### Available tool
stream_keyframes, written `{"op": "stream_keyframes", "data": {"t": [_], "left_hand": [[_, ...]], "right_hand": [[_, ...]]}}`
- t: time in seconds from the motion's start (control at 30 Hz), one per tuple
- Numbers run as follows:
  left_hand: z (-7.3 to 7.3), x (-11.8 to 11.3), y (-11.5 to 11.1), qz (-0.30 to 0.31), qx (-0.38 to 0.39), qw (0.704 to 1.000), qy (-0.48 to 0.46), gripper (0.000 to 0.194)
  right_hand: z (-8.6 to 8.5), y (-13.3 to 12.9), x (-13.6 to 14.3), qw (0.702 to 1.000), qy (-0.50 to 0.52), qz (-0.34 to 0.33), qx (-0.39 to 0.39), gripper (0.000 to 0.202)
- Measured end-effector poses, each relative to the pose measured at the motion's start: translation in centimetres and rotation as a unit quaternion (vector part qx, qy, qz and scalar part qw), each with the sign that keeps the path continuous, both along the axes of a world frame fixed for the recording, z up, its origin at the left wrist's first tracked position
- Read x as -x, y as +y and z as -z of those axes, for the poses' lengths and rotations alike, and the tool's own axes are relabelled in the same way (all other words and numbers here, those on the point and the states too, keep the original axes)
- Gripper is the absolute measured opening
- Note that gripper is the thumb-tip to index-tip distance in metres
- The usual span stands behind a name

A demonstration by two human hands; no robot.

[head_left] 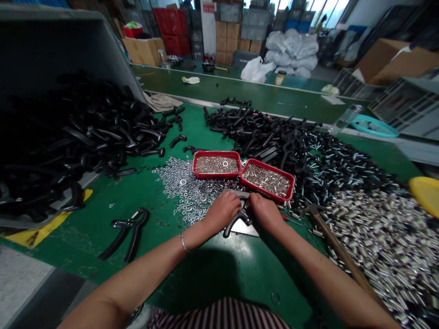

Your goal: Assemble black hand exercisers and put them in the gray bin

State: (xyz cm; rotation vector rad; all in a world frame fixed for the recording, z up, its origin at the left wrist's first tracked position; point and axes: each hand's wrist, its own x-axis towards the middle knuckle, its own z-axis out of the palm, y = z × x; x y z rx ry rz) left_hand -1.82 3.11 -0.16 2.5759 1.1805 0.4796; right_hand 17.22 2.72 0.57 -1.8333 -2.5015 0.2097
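Observation:
Over a flat metal plate [244,228] on the green table, both hands meet at a black curved part [236,219]. My left hand [226,206] is closed on the left side of this part, fingers curled at its upper end. On the right, my right hand [262,209] is closed too, its fingertips against the part's other side. Whether small pieces sit between the fingertips is hidden. Just beyond the hands stand two red trays, one with tiny pieces [216,152] and one with small pins [292,186]. Loose metal rings [188,194] lie to the left.
An assembled black piece [132,224] lies at the left. A big grey bin [113,41] spills black parts. More black parts [270,137] are heaped behind the trays. At the right lie a hammer [336,242], metal sleeves [373,233] and a yellow dish [425,194].

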Motion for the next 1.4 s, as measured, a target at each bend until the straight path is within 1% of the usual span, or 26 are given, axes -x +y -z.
{"op": "stream_keyframes", "data": {"t": [0.03,0.07,0.13,0.2,0.27,0.3,0.33,0.37,0.4,0.47,0.53,0.6,0.7,0.77,0.83,0.87,0.93,0.97,1.0,1.07,1.13,1.2,1.27,1.3,1.4], "left_hand": [[-0.3,0.0,-0.2,0.013,-0.010,1.000,0.025,0.025],[-0.5,0.0,-0.5,0.023,-0.018,0.998,0.048,0.026],[-0.9,0.1,-1.5,0.032,-0.033,0.995,0.085,0.028],[-0.9,0.3,-2.5,0.024,-0.041,0.994,0.101,0.033],[-0.7,0.4,-3.4,0.015,-0.044,0.993,0.104,0.037],[-0.6,0.5,-3.6,0.014,-0.045,0.993,0.105,0.038],[-0.5,0.5,-3.7,0.014,-0.047,0.993,0.105,0.039],[-0.4,0.6,-3.7,0.015,-0.048,0.993,0.106,0.039],[-0.3,0.6,-3.6,0.017,-0.049,0.993,0.106,0.039],[-0.5,0.6,-3.3,0.024,-0.048,0.993,0.101,0.038],[-0.7,0.7,-3.1,0.027,-0.043,0.995,0.091,0.036],[-0.9,0.7,-3.1,0.019,-0.034,0.996,0.078,0.036],[-0.8,0.8,-3.6,-0.004,-0.018,0.999,0.048,0.037],[-0.6,0.8,-4.0,-0.014,-0.014,0.999,0.031,0.038],[-0.4,0.7,-4.2,-0.020,-0.015,0.999,0.023,0.039],[-0.4,0.7,-4.3,-0.021,-0.015,0.999,0.021,0.039],[-0.3,0.6,-4.3,-0.023,-0.011,0.999,0.020,0.039],[-0.3,0.6,-4.2,-0.022,-0.009,1.000,0.019,0.038],[-0.4,0.6,-4.2,-0.020,-0.008,1.000,0.017,0.039],[-0.4,0.7,-4.0,-0.015,-0.008,1.000,0.015,0.039],[-0.3,0.8,-4.0,-0.011,-0.007,1.000,0.012,0.039],[-0.1,0.9,-4.1,-0.016,-0.001,1.000,0.006,0.040],[0.3,0.9,-4.3,-0.045,0.007,0.999,-0.004,0.048],[0.5,0.9,-4.4,-0.065,0.012,0.998,-0.011,0.057],[1.1,0.8,-4.6,-0.125,0.024,0.992,-0.025,0.089]], "right_hand": [[-0.2,0.1,0.1,1.000,-0.024,-0.014,0.004,0.018],[-0.4,0.3,0.1,0.999,-0.027,-0.022,0.011,0.018],[-0.6,0.1,-0.7,0.999,0.014,-0.029,0.029,0.021],[-0.7,-0.9,-2.9,0.997,0.076,-0.017,0.030,0.030],[-0.7,-2.8,-6.5,0.994,0.110,0.023,-0.009,0.035],[-0.6,-4.0,-8.8,0.992,0.102,0.059,-0.041,0.033],[-0.4,-5.3,-11.1,0.989,0.074,0.100,-0.080,0.031],[-0.1,-6.6,-13.4,0.985,0.030,0.127,-0.117,0.030],[0.3,-7.9,-15.5,0.980,-0.022,0.130,-0.146,0.030],[1.1,-9.9,-18.8,0.973,-0.105,0.131,-0.157,0.030],[1.7,-11.0,-20.8,0.973,-0.131,0.119,-0.145,0.032],[1.7,-11.1,-21.5,0.977,-0.110,0.110,-0.144,0.036],[0.4,-10.5,-20.8,0.976,-0.034,0.119,-0.179,0.037],[-0.9,-10.1,-19.1,0.972,0.048,0.143,-0.180,0.038],[-2.1,-9.9,-16.6,0.971,0.137,0.155,-0.118,0.040],[-2.6,-9.8,-15.1,0.972,0.174,0.144,-0.070,0.040],[-3.1,-9.5,-12.1,0.971,0.219,0.094,0.003,0.039],[-3.1,-9.3,-10.7,0.970,0.232,0.068,0.015,0.039],[-3.1,-9.0,-9.4,0.970,0.239,0.049,0.010,0.040],[-2.7,-8.3,-7.7,0.971,0.237,0.034,-0.018,0.043],[-2.4,-7.6,-6.9,0.976,0.216,0.029,-0.022,0.043],[-2.6,-7.1,-6.7,0.981,0.192,0.008,0.011,0.041],[-3.4,-6.9,-6.6,0.980,0.196,-0.009,0.027,0.040],[-4.0,-7.0,-6.4,0.977,0.211,-0.010,0.014,0.041],[-5.1,-7.4,-5.3,0.968,0.244,0.002,-0.064,0.047]]}}
